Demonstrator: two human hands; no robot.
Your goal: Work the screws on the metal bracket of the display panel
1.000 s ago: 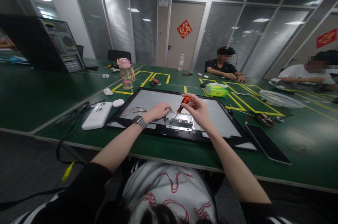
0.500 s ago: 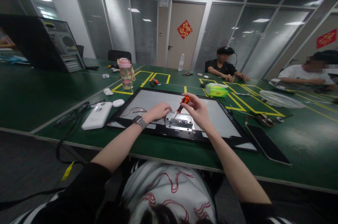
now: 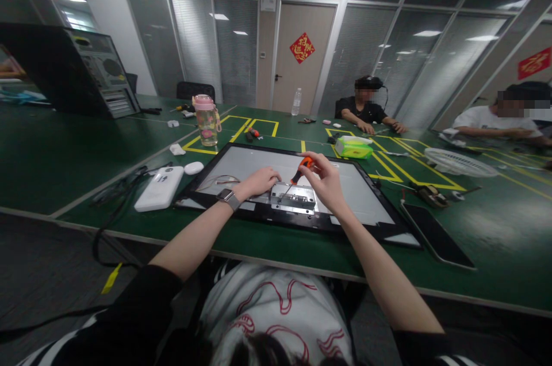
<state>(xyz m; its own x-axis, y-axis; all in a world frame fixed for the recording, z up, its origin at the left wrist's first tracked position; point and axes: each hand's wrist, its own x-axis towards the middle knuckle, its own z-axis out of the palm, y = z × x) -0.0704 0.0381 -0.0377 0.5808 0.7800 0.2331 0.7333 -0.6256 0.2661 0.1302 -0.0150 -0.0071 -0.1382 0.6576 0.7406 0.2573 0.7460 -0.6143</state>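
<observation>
My right hand [image 3: 324,179] pinches the orange and black handle of a screwdriver [image 3: 302,168]. Its shaft slants down to the left, and the tip is at a silver metal bracket [image 3: 293,200]; whether it sits in a screw is too small to tell. That bracket lies along the near edge of a black-framed flat display panel [image 3: 366,199] with a pale grey back. My left hand [image 3: 259,182], with a watch on the wrist, rests palm down on the panel, fingers lying by the bracket's left end. Thin wires [image 3: 219,180] run over the panel to its left.
Left of the panel lie a white power bank [image 3: 158,189], a white oval case [image 3: 194,168] and black cables. A pink-lidded bottle [image 3: 206,121] and a green tissue pack [image 3: 353,147] stand beyond. A black phone-like slab [image 3: 437,233] lies right. Two people sit across the table.
The screwdriver handle has turned and tipped slightly to the right in my right hand, its tip staying at the bracket. My left hand keeps its place.
</observation>
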